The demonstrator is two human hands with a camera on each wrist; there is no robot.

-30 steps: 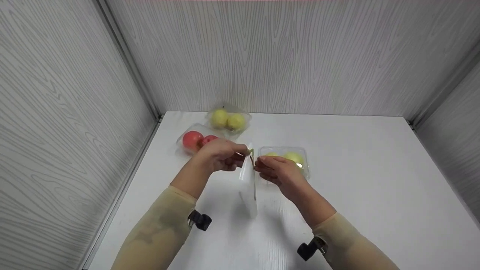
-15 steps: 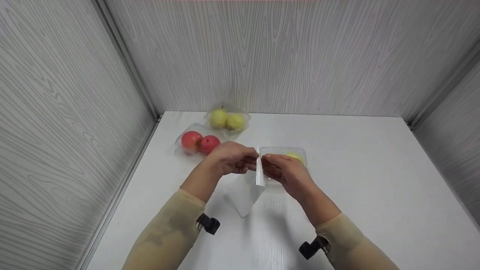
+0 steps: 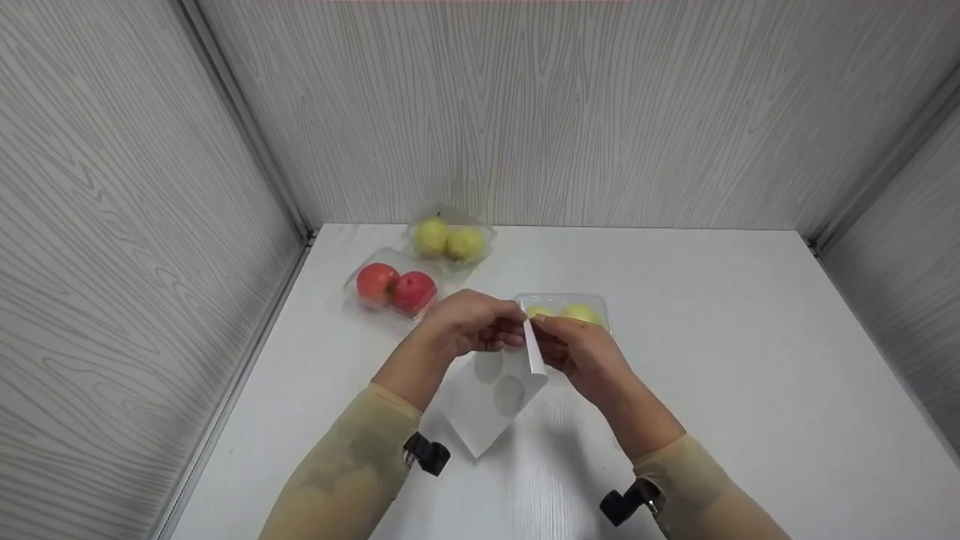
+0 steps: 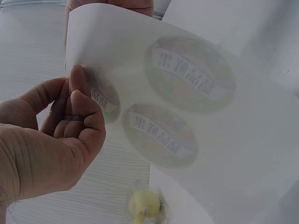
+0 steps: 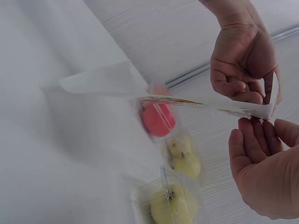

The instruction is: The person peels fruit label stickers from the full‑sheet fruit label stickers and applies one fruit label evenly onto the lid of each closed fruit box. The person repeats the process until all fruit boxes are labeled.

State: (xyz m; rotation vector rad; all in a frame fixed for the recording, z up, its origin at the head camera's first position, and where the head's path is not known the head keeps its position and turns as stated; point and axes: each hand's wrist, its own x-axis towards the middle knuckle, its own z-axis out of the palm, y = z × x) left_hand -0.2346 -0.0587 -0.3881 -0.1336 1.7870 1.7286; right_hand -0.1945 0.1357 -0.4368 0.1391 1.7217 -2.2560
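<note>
A white sheet of oval stickers hangs slanted between my hands above the table. In the left wrist view, the printed stickers show faintly through its back. My left hand pinches its upper edge, fingers curled; the left wrist view shows this hand beside one sticker. My right hand is at the same edge from the other side, thumb and fingertips on the bent-over strip. From the right wrist, that hand's fingertips touch the sheet's printed side. How tightly they pinch is partly hidden.
Behind my right hand stands a clear plastic box with yellow-green fruit. A clear box with red fruit lies left. Behind it is another clear box with yellow fruit. Wood-grain panels border the white table.
The sheet has turned from nearly edge-on to show its back, and its edge is now bent. My left hand has shifted right and slightly down; my right hand has drawn onto the edge.
</note>
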